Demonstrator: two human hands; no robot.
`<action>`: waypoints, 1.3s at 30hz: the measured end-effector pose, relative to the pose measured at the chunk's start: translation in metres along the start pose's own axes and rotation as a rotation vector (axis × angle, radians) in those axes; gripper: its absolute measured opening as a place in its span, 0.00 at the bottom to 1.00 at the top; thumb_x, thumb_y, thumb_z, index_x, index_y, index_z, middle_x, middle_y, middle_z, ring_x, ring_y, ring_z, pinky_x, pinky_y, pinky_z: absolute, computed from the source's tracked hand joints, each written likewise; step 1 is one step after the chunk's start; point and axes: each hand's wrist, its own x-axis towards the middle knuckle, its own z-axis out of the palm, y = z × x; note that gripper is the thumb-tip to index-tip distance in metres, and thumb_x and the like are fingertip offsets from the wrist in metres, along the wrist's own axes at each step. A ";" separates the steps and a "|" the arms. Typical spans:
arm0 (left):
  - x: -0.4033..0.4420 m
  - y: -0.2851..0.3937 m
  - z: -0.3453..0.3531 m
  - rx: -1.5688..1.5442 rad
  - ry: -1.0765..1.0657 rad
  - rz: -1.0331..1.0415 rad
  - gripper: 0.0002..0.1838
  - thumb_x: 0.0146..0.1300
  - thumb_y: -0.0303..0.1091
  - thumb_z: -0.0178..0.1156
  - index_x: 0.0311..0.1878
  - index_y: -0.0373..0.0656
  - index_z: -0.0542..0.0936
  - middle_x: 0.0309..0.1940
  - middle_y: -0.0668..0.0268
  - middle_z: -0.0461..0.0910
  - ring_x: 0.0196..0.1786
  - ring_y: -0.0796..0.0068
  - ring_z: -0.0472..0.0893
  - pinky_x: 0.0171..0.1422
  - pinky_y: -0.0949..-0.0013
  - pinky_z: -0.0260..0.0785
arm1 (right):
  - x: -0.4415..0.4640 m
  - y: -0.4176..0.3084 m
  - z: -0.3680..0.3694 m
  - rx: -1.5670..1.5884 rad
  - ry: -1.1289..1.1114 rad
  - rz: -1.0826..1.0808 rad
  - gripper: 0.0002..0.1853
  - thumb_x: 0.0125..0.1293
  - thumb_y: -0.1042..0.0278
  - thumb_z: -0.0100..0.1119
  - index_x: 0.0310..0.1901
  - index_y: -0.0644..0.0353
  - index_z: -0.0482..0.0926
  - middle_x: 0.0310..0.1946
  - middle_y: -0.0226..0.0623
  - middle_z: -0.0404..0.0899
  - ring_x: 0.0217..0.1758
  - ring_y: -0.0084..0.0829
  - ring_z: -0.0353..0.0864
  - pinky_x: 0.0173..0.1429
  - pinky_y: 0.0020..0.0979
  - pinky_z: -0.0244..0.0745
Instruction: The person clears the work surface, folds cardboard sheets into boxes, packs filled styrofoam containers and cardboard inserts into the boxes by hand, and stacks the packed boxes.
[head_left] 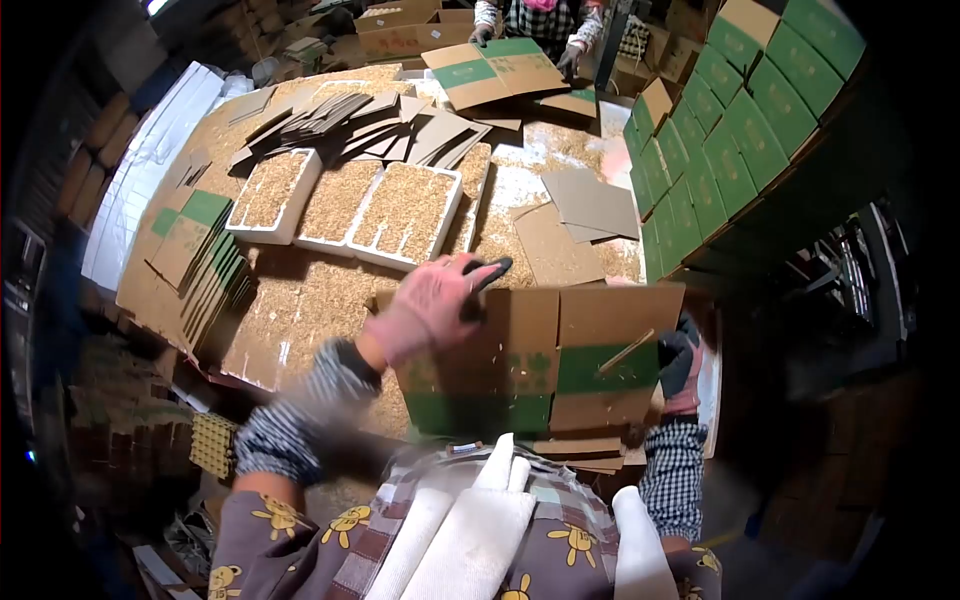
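A folded-flat cardboard box (pixel 610 320), brown with a green band, stands tilted in front of me near the table's front edge. My right hand (pixel 683 370), in a pink glove with dark fingertips, grips its right edge. Over the upper left of the box, my left hand (pixel 430 305) has its fingers apart and holds nothing. That hand is slightly blurred, and its glove is the same kind. Just beyond it are white foam trays (pixel 455 210) filled with tan wood shavings. More flat cardboard (pixel 580 450) lies beneath the box's lower edge.
Green-and-brown boxes (pixel 735 150) are stacked at the right. Grey-brown cardboard sheets (pixel 330 125) lie beyond the trays, and others (pixel 590 205) lie at centre right. Flattened boxes (pixel 195 250) are piled at the left. Across the table, a person's gloved hands (pixel 570 62) hold a flat box (pixel 490 72).
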 end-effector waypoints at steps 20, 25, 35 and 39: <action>-0.052 -0.042 0.001 -1.292 -0.327 -0.300 0.21 0.58 0.33 0.68 0.54 0.37 0.77 0.34 0.69 0.79 0.36 0.86 0.75 0.43 0.79 0.70 | -0.040 -0.058 0.101 -0.097 0.109 0.054 0.34 0.53 0.70 0.64 0.64 0.66 0.66 0.51 0.38 0.73 0.59 0.32 0.71 0.64 0.31 0.66; -0.017 0.014 0.049 -0.121 -0.026 0.228 0.24 0.53 0.23 0.63 0.57 0.43 0.75 0.50 0.57 0.77 0.49 0.61 0.78 0.59 0.58 0.70 | -0.021 -0.037 0.173 -0.664 0.261 -0.239 0.49 0.51 0.57 0.68 0.72 0.61 0.53 0.68 0.50 0.58 0.72 0.48 0.57 0.74 0.45 0.53; -0.051 -0.024 0.058 -0.631 0.118 -0.165 0.48 0.51 0.53 0.69 0.71 0.41 0.61 0.71 0.42 0.52 0.73 0.42 0.56 0.75 0.52 0.53 | 0.011 -0.026 0.147 -1.547 0.052 -0.535 0.32 0.48 0.57 0.68 0.57 0.57 0.73 0.55 0.43 0.70 0.61 0.47 0.66 0.66 0.51 0.56; -0.053 -0.043 0.096 -1.369 0.089 -0.529 0.35 0.60 0.36 0.64 0.69 0.38 0.64 0.64 0.51 0.67 0.66 0.54 0.68 0.69 0.63 0.61 | -0.080 -0.029 0.169 -1.541 -0.538 -0.264 0.56 0.39 0.33 0.70 0.65 0.63 0.63 0.64 0.56 0.62 0.71 0.53 0.56 0.75 0.54 0.45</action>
